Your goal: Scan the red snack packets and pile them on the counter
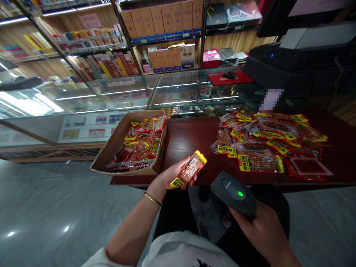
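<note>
In my left hand (178, 172) lies a snack packet (191, 167), yellow at both ends with a clear middle showing brown strips; my fingers curl round its underside. My right hand (260, 226) grips a dark barcode scanner (233, 193) with a lit green light on top, its head toward the packet but apart from it. Left of the packet, an open cardboard box (162, 155) holds several similar packets. A heap of snack packets (267, 135) lies on the dark red wooden table (191, 133) to the right.
Behind the table runs a glass display counter (178, 87) with a red mouse pad (217, 78) and a black mouse (228, 75). A dark machine (289, 59) stands at the back right. Shelves with upright boxed goods (167, 22) line the wall.
</note>
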Available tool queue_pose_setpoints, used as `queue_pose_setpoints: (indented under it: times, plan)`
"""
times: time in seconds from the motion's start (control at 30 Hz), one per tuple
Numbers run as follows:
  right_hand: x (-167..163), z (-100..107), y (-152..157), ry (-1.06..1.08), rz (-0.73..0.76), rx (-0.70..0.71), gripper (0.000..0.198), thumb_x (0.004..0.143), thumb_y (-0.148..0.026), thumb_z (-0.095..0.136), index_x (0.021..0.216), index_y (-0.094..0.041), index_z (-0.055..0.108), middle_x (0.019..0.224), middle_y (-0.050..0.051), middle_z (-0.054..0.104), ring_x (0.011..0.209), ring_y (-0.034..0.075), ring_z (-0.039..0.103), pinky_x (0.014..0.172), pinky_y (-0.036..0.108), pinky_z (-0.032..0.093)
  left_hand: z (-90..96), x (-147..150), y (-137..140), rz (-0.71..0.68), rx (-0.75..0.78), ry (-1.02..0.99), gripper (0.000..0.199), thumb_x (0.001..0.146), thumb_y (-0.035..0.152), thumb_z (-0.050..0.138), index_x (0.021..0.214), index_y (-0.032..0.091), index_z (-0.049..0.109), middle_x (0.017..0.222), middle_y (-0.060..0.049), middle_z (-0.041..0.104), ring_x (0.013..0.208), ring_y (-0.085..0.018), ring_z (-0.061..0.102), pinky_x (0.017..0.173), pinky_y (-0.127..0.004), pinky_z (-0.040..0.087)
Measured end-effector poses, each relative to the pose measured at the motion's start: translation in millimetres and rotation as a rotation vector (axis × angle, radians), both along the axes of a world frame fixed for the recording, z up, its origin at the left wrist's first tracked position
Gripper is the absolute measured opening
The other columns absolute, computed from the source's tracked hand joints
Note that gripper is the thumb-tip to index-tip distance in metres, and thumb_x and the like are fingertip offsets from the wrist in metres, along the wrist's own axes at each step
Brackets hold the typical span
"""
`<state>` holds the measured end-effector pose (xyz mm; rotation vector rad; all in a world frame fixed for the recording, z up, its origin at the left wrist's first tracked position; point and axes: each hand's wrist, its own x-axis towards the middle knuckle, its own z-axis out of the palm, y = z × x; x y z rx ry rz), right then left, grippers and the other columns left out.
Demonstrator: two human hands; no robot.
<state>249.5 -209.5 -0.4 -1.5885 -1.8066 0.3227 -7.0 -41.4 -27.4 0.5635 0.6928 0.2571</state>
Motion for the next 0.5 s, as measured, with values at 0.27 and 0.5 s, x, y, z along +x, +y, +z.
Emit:
queue_pose_setpoints:
  times: [0.27,0.5]
  plan:
    - [4,-4,-4,0.090,-0.056,-0.043,0.019,0.088,-0.036,0.064,0.095,-0.023,0.076,0.091,0.004,0.082,0.082,0.023,0.080,0.076,0.028,0.063,9.2,1,-10,0.049,0.082,0.017,0.053,0.086,0.052,0.060,0.117,0.010,0.063,0.094,-0.015,0.073,0.069,-0.020,0.070,0.042,-0.020,0.046]
    - [22,-3,-18,0.233,-0.183,-0.139,0.021,0.088,-0.034,0.064,0.097,-0.022,0.078,0.093,0.005,0.082,0.086,0.024,0.078,0.077,0.030,0.062,47.9,64,10,0.018,0.586,0.288,0.048,0.076,0.021,0.065,0.123,0.020,0.059,0.116,-0.010,0.071,0.090,-0.020,0.071,0.061,-0.023,0.053]
